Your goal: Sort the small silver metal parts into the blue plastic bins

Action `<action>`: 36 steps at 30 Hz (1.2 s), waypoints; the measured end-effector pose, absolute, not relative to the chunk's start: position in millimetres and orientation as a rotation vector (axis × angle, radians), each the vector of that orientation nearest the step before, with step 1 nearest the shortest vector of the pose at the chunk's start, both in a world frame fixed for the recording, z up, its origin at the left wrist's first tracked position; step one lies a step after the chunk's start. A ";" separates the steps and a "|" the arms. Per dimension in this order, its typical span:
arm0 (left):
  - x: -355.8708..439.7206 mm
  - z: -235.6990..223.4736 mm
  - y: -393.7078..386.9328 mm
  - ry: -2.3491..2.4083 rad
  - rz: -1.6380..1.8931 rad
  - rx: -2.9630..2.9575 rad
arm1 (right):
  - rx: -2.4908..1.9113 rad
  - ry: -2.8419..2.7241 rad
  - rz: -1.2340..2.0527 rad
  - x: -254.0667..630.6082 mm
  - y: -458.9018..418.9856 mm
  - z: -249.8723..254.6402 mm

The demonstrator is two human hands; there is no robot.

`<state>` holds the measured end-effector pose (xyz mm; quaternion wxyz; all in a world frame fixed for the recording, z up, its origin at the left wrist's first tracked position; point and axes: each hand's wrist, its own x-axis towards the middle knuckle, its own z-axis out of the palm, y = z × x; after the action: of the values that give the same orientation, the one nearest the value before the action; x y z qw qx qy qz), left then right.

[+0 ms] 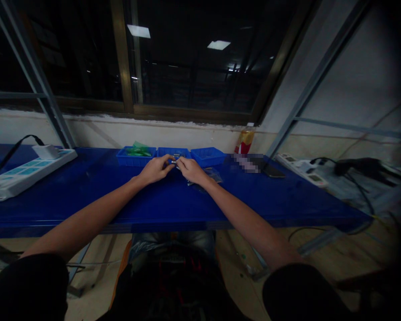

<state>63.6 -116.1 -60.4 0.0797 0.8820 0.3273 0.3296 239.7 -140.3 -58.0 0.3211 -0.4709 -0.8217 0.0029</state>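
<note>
Both hands meet above the blue table (173,205), just in front of the small blue bins. My left hand (156,169) is closed in a pinch at a small shiny metal piece (174,162). From the other side, my right hand (193,170) is closed on the same piece with its fingertips. The piece is too small and dark to name more exactly. Under my right hand lie a clear plastic bag (214,174) and another small metal bit (189,183), partly hidden by the wrist.
Behind the hands stand a bin with green packets (137,151), a middle bin (167,152) with small metal parts and a right bin (207,155). A power strip (33,171) lies left. A bottle (245,140) and phone (272,170) are on the right.
</note>
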 end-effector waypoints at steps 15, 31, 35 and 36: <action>61.7 -56.3 -116.3 1.151 0.957 2.673 | -1.139 -2.123 0.050 240.4 -140.0 -58.5; 61.9 -56.5 -116.1 1.107 1.064 2.658 | -1.157 -2.113 0.059 238.5 -142.7 -57.5; 64.1 -59.8 -114.6 1.090 0.953 2.638 | -1.185 -2.092 -0.008 240.1 -140.5 -58.0; 65.4 -61.7 -114.7 1.079 0.914 2.628 | -1.208 -2.073 -0.032 241.4 -138.9 -58.4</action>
<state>65.4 -114.7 -61.7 0.0787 0.8779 0.3605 0.3052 241.4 -138.9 -58.4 0.3628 -0.4692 -0.8051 -0.0125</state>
